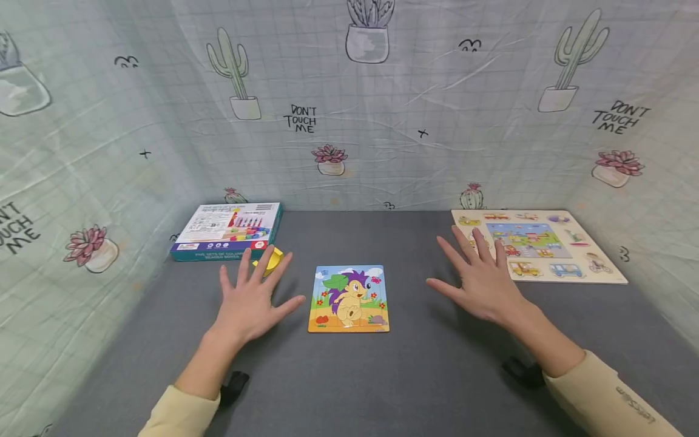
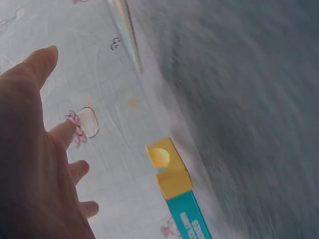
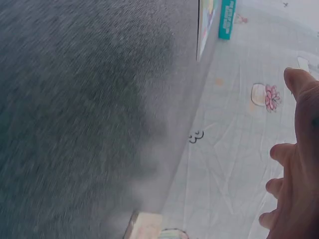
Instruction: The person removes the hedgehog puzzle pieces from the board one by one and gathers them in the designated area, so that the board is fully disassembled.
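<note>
A square hedgehog puzzle lies flat on the dark grey table, between my two hands. Left of it, my left hand is spread with straight fingers and holds nothing. A yellow piece with a rounded notch, partly hidden by those fingers, sits just beyond them; the left wrist view shows the yellow piece beside a teal box edge. On the other side, my right hand is also spread and holds nothing, its fingertips near a wooden picture board.
A flat teal and white box lies at the back left. The wooden board, with vehicle pictures around a blue scene, lies at the back right. Behind and at both sides hangs a pale cloth printed with cacti.
</note>
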### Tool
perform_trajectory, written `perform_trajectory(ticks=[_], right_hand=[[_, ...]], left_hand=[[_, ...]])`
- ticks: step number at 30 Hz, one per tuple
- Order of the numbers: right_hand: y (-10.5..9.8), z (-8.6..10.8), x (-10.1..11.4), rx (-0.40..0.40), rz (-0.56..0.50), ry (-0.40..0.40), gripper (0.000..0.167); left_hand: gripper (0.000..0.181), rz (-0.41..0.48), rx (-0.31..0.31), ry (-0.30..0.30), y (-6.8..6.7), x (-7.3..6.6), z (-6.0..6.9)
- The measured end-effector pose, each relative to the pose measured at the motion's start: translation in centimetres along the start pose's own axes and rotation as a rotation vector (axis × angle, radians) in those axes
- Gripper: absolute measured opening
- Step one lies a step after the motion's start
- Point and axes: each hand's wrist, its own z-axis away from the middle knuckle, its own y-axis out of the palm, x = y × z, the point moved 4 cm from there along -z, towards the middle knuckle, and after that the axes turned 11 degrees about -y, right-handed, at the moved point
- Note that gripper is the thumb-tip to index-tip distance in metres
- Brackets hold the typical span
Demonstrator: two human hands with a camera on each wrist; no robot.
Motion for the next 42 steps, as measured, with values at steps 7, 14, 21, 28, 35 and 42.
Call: perform_trajectory(ticks=[7, 14, 21, 28, 35, 42], right_hand=[[0.9, -1.6, 0.7, -0.021, -0.023, -0.021, 0.088], [1.4, -3.1, 1.7, -0.019, -0.05, -0.023, 0.09], [1.7, -4.6, 2.9, -0.035, -0.082, -0.039, 0.09], [2.5, -6.0, 4.0, -0.046, -0.134, -0.075, 0.091], [3.5, -7.5, 5.2, -0.062, -0.22, -0.154, 0.087], [5.0, -9.2, 6.7, -0.049, -0.308, -0.24, 0.085]], left_hand=[[0.092, 0.07, -0.006, 0.007, 0.3, -1.7, -0.6], [0.093, 0.151, 0.006, 0.026, 0.6, -2.8, -1.1], [0.09, 0.263, 0.013, 0.058, 1.1, -2.6, -1.5], [0.089, 0.379, 0.044, 0.117, 2.0, -2.2, -1.9], [0.088, 0.437, 0.108, 0.167, 3.3, -1.8, -2.3], [0.088, 0.481, 0.135, 0.192, 4.2, -1.4, -2.4]])
